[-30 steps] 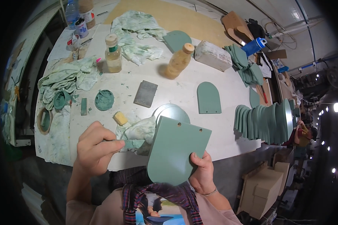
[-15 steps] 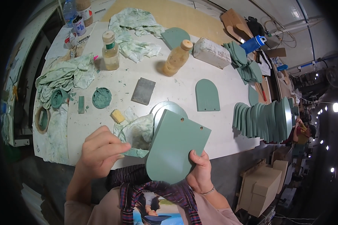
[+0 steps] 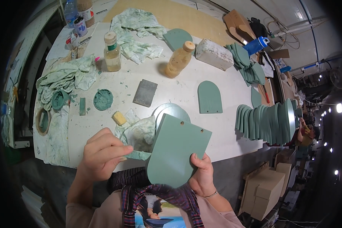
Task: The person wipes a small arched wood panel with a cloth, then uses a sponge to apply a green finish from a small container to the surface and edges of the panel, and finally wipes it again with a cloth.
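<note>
My right hand (image 3: 202,175) grips the lower edge of a green arch-shaped board (image 3: 176,148) with two small holes, held tilted over the table's near edge. My left hand (image 3: 102,152) is curled just left of it, fingers pinched on a paint-stained rag (image 3: 137,133) that lies on the white table (image 3: 171,87). A round grey disc (image 3: 170,110) shows behind the held board. A small yellow sponge (image 3: 119,118) sits beside the rag.
Another green arch board (image 3: 209,97) lies flat at centre right; several stand in a row (image 3: 266,121) at the right edge. Two bottles (image 3: 111,53) (image 3: 179,60), a grey sanding block (image 3: 145,92), a green lid (image 3: 103,99), a white brick (image 3: 214,54) and crumpled rags (image 3: 64,78) are spread about.
The left hand has slid slightly right toward the rag and the held board. The right hand keeps the board in about the same place.
</note>
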Available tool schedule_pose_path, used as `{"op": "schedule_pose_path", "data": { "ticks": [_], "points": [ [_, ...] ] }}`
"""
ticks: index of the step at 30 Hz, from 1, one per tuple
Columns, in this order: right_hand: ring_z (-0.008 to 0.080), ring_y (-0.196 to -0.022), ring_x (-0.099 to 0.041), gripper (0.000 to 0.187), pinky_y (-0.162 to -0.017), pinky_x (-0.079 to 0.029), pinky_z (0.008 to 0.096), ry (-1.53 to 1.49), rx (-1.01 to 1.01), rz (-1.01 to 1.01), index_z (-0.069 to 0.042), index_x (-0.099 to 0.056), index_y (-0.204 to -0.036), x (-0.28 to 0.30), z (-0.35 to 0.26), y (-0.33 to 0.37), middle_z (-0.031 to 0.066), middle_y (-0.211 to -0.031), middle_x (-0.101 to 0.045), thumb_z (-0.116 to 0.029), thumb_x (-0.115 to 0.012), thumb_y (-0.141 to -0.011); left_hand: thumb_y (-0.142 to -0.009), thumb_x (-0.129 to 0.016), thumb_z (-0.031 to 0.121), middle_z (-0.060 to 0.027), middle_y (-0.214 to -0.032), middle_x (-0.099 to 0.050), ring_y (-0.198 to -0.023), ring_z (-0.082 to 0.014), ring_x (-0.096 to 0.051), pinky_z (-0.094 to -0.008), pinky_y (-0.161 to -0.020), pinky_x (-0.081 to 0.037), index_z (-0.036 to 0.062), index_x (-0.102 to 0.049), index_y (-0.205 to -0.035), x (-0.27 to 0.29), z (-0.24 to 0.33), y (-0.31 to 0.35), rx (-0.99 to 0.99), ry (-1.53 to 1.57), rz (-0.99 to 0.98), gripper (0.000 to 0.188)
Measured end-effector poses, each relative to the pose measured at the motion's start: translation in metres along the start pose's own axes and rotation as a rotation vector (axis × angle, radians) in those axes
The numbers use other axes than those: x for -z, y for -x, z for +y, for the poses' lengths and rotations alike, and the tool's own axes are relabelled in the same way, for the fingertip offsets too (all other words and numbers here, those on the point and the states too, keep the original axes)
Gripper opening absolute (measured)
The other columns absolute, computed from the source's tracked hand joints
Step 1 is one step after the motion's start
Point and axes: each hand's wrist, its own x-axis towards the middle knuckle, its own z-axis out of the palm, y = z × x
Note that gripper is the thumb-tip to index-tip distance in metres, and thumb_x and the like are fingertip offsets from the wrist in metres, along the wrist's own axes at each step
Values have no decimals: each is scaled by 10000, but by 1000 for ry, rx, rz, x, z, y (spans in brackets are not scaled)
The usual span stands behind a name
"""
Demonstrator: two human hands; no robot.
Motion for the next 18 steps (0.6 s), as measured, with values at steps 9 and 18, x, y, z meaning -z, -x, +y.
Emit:
{"op": "schedule_pose_path", "data": {
  "ticks": [9,18],
  "points": [
    [238,-1050,-647,379,-944,-514,380,-7,-2,-13,23,-586,-1227,1,1,-1,126,-1176,-656,-164,-673,-909,-597,-716,-68,-74,-772,-620,-648,-241,-520,-322,-556,-409,27,-714,-940,-1,-1,-2,-24,-9,14,355],
    [250,-1146,-584,494,-1000,-461,384,1,-58,-37,53,-474,-1335,-1,-1,2,140,-1265,-588,-127,-642,-907,-592,-714,-73,-76,-770,-618,-642,-242,-514,-321,-551,-403,22,-709,-936,-2,0,-4,-46,-21,29,357]
  ]
}}
